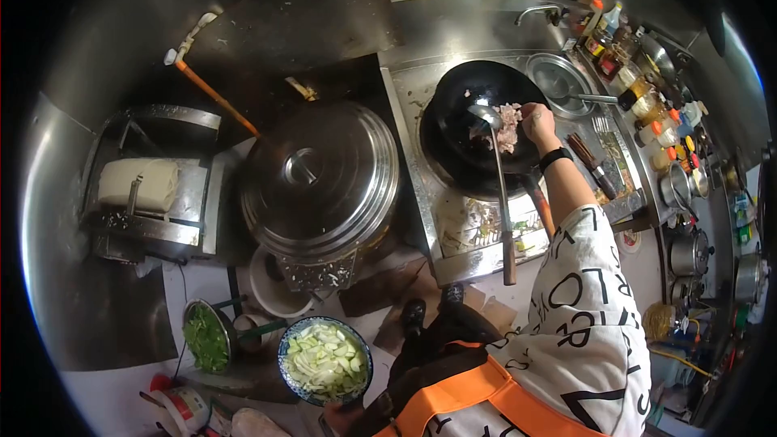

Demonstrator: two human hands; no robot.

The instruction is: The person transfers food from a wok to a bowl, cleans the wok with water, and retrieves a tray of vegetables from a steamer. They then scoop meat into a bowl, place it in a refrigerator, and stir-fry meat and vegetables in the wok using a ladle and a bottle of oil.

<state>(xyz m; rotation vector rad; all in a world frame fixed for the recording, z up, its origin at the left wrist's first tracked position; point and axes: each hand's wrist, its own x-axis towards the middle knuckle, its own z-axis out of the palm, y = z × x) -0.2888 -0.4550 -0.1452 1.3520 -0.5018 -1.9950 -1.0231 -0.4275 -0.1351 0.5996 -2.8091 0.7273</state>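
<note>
Over the black wok [460,85], my right hand [539,123] has its fingers curled together at a clump of pale pink meat [507,125]. A metal ladle [502,186] lies with its bowl in the wok beside the meat and its wooden handle over the stove's front edge. Low in the view, my left hand [341,416] grips the rim of a blue-patterned bowl [285,362] full of sliced pale-green vegetables [325,360]. Its fingers are partly hidden under the bowl and in shadow.
A large lidded pot [324,194] stands left of the wok. Bottles and seasoning jars [647,105] line the right side, near a round metal lid [558,81] and a faucet [538,12]. Leafy greens [206,340] fill a basin at lower left. Chopped bits litter the stove [465,226].
</note>
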